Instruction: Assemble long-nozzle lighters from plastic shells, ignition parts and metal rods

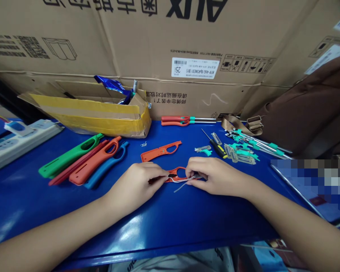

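Between both hands, low over the blue table, is an orange lighter casing half [181, 172] with a round finger opening. My left hand [141, 177] is closed at its left end, fingertips pinching by a small black part. My right hand [208, 175] pinches the other end, where a white wire [177, 181] and a thin clear tube [180, 187] come out. Its fingers cover most of what they grip. Just behind lies a second orange casing half [161, 151], inner side up. To its left sit tiny white pieces [143, 144].
Green, red, orange and blue casings [95, 160] lie at left beside a power strip [22, 141]. Behind stand a yellow-taped box [90, 121] and two assembled lighters [175, 121]. Right are a screwdriver [218, 148], clear fuel tanks [239, 154], metal rods [268, 145] and a brown bag [303, 102].
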Available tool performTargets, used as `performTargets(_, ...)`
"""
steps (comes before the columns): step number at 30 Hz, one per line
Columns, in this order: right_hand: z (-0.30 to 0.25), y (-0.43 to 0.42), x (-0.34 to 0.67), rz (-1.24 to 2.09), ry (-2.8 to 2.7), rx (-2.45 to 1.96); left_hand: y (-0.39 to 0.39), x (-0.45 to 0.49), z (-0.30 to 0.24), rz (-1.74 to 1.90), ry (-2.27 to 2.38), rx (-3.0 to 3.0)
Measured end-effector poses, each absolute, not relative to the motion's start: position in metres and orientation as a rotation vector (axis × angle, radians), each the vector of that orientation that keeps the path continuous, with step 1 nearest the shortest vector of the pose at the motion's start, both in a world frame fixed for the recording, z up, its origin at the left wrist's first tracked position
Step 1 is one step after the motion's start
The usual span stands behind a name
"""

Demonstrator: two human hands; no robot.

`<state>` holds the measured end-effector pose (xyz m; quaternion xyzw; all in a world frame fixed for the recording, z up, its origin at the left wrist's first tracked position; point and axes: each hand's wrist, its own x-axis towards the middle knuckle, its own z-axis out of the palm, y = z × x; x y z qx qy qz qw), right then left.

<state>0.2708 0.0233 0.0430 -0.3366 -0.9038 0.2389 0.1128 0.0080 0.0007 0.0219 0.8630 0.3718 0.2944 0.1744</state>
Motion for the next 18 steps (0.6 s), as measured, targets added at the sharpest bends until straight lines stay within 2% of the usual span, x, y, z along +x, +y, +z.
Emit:
performTargets(11, 0.021, 0.029, 0.258, 0.715, -2.303, -0.878, 0.002, 0.017, 0.015, 1.08, 1.015, 2.192)
performTargets(18, 0.018, 0.03, 0.256, 0.896, -2.302, -0.827, 0.004, 0.017, 0.011, 1.118, 1.009, 2.204)
